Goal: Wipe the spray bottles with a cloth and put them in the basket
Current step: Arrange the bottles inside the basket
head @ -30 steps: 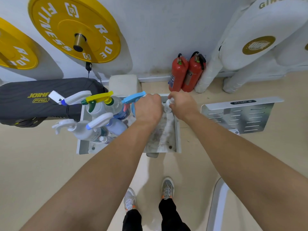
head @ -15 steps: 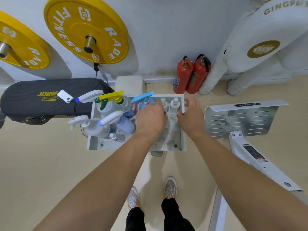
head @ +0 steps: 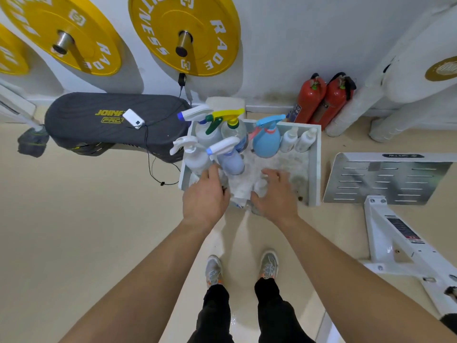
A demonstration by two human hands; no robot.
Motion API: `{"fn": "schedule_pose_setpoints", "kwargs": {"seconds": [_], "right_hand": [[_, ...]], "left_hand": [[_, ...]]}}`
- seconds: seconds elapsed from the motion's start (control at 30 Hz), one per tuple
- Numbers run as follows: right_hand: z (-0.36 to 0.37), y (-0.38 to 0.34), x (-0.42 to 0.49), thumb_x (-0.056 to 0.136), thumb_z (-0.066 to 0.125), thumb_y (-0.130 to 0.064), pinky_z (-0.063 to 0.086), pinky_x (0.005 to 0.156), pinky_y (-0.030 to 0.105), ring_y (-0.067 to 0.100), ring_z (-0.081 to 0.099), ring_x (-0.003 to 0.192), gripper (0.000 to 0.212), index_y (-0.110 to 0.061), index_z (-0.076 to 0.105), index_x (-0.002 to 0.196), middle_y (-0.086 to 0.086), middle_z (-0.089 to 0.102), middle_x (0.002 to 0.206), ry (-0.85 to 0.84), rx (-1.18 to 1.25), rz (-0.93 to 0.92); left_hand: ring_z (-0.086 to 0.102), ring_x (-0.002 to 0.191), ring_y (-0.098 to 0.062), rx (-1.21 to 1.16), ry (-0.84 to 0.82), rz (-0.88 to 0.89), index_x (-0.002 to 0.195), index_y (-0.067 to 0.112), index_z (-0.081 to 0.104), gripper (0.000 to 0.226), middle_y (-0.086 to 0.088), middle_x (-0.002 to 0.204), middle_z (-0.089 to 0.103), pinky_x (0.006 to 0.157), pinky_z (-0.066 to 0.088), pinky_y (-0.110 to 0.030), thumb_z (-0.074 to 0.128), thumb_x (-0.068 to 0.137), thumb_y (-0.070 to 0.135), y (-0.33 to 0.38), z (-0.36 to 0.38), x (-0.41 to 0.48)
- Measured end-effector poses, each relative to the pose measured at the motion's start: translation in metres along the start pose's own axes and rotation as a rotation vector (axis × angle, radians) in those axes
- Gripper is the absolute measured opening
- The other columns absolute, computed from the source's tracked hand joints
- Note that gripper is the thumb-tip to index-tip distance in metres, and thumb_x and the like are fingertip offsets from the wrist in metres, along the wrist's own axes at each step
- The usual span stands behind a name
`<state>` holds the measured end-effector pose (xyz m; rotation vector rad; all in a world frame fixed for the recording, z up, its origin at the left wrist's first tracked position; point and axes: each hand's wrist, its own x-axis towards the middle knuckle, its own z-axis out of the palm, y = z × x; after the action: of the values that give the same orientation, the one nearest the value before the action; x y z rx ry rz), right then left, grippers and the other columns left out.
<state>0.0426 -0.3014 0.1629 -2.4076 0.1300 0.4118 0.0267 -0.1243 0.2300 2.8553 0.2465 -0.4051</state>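
A white basket (head: 316, 169) stands on the floor by the wall. Several spray bottles stand in its left half: a white one with a blue nozzle (head: 200, 131), a clear one with a yellow trigger (head: 233, 128), a light blue one (head: 266, 143), a white one (head: 194, 157) and a lavender one (head: 231, 159). Two small white bottles (head: 298, 139) stand at the far right. My left hand (head: 205, 194) and right hand (head: 274, 194) hover over the basket's near edge, fingers spread. A crumpled white cloth (head: 241, 191) lies between them. A small clear object under my right fingers is blurred.
A black padded bench (head: 99, 125) with a white power bank (head: 133, 118) and cable lies left of the basket. Two red fire extinguishers (head: 324, 100) stand at the wall. A perforated metal plate (head: 385, 179) on a white frame sits to the right. Yellow weight plates (head: 184, 33) hang above.
Both hands have drawn back from the far side of the basket to its near edge. The blue bottle and a small white bottle now stand free of my hands.
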Motion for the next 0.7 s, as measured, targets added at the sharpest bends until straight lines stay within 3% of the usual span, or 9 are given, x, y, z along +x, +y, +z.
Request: {"fn": "schedule_pose_setpoints", "kwargs": {"seconds": [0.17,0.33,0.53,0.7], "right_hand": [[0.005,0.004,0.009,0.087,0.069,-0.03,0.05,0.076,0.035,0.027,0.059,0.103,0.041,-0.022,0.059,0.126,0.002,0.05,0.127,-0.003,-0.108,0.052],[0.006,0.007,0.011,0.09,0.068,-0.023,0.053,0.082,0.039,0.026,0.061,0.101,0.036,-0.022,0.061,0.125,0.003,0.059,0.121,-0.028,-0.035,0.031],[-0.012,0.014,0.013,0.09,0.071,-0.018,0.052,0.091,0.043,0.026,0.062,0.105,0.033,-0.018,0.067,0.122,0.006,0.065,0.119,-0.083,0.069,0.06],[-0.053,0.028,0.02,0.093,0.068,-0.028,0.051,0.09,0.035,0.021,0.062,0.106,0.032,-0.023,0.064,0.124,0.0,0.065,0.12,0.065,0.068,0.085]], "left_hand": [[0.065,0.091,-0.038,-0.07,0.023,-0.061,0.14,0.02,0.038,0.05,-0.01,0.11,0.066,0.063,0.041,-0.037,0.053,0.094,0.032,-0.008,0.024,0.022],[0.064,0.089,-0.037,-0.115,0.043,-0.081,0.122,0.022,0.048,0.026,-0.009,0.099,0.069,0.065,0.044,-0.037,0.05,0.099,0.034,-0.011,0.031,0.04],[0.064,0.087,-0.037,-0.042,0.031,-0.057,0.113,0.02,0.052,0.017,-0.01,0.096,0.067,0.06,0.04,-0.035,0.048,0.099,0.03,-0.013,0.032,0.044],[0.064,0.085,-0.036,0.032,0.022,0.072,0.119,0.019,0.055,0.024,-0.011,0.093,0.067,0.061,0.041,-0.035,0.048,0.1,0.031,0.016,0.031,0.032]]}}
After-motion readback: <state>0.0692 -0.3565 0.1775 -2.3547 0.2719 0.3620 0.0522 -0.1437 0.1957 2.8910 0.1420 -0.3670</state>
